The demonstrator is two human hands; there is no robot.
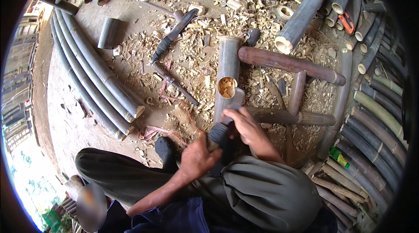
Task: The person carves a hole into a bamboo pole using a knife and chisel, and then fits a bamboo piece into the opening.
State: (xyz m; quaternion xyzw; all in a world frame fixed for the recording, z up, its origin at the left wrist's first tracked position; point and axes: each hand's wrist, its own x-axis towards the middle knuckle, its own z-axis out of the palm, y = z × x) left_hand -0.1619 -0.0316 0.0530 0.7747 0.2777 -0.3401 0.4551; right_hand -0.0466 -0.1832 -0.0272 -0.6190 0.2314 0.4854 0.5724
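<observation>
We see daylight pouring from the opening [26,180] at lower left, burnt out to white; the floor [65,124] nearby is pale, bamboo poles [97,58] bow with fisheye distortion, and the held tool [237,97] looks slightly blurred.

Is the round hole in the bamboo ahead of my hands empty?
No: tan chips show inside the bamboo; how deep, I cannot tell.

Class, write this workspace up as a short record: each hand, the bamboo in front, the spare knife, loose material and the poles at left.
Left hand: gripping the dark-wrapped handle of a bladed tool
Right hand: on the same tool, near its blurred blade
Bamboo in front: culm with a round opening in its side, pale chips inside
Spare knife: on the ground, black-wrapped handle
Loose material: pale chips, widely scattered
Poles at left: long bamboo poles, side by side
</observation>
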